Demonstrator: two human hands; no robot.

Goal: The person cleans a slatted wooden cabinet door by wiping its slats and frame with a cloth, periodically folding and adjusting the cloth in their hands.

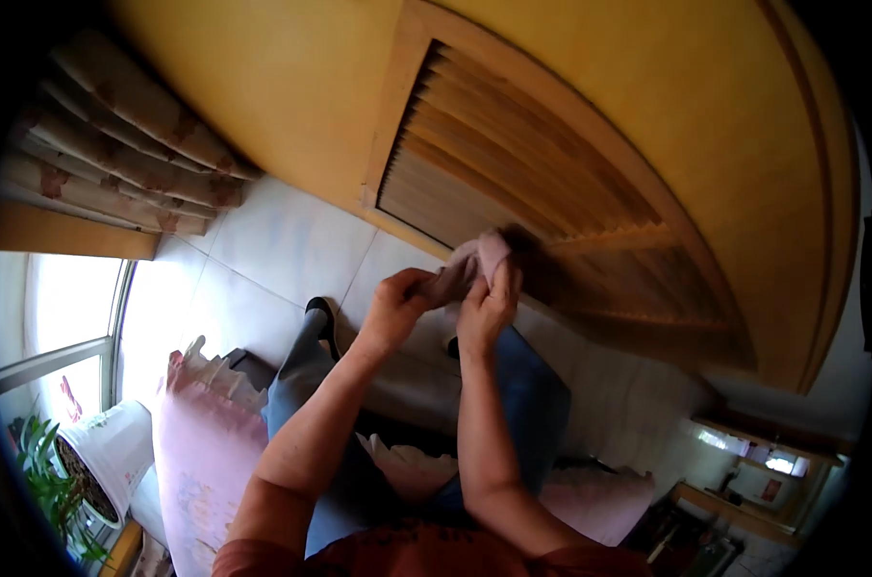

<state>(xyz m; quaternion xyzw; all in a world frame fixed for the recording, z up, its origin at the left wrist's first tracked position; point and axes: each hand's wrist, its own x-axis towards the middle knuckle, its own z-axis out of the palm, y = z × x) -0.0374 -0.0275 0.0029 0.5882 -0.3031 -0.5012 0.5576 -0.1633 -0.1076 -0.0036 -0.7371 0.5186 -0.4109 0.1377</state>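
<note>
A greyish-pink cloth (493,248) is bunched between my hands, in front of a louvered wooden door panel (522,154). My left hand (393,304) is closed, pinching the cloth's left end. The other end is gripped by my right hand (491,306), with the fingers curled round it and part of the cloth folded over above them. Its upper edge lies close to the slats; whether it touches them, I cannot tell.
I sit with my knees apart on a seat with a pink cover (205,452). A potted plant in a white pot (113,457) stands at lower left, near a window (65,308). Patterned curtains (138,135) hang at upper left. White floor tiles (263,240) lie below.
</note>
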